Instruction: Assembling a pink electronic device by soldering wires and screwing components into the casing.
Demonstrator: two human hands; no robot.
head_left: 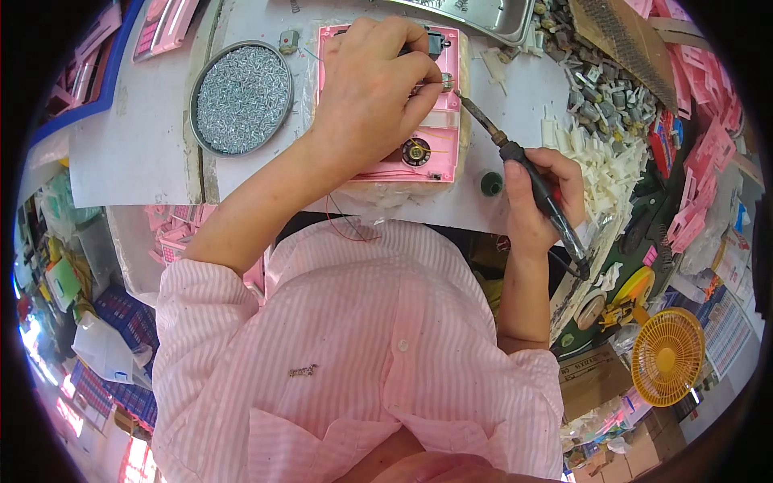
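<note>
While the pink case (pixel 444 141) lies open in front of the person, I can see that the work is all at its right edge, close to a small greenish part (pixel 447 81). The left hand (pixel 372 84) arches over the upper half of the case, thumb and fingers bent and drawn close together beside that part; from here I cannot tell whether they pinch a wire or the part itself. The right hand (pixel 527 216), just off the case's right side, is wrapped around the handle of a soldering iron (pixel 533 179), whose tip points in at the edge; whether it touches metal, I cannot make out. To my eye this is a joint being soldered, and it calls for a steady left pinch, the tip laid on briefly and then lifted cleanly, and no movement until the solder sets. The fingertips look near the heat, so a grip farther back would be safer. I'd mind the hot shaft against the case's plastic rim, and watch the yellow wire (pixel 436 150) by the round speaker (pixel 415 152) in its lower half. The loose red wire (pixel 336 223) hanging off its near edge could snag, too.
</note>
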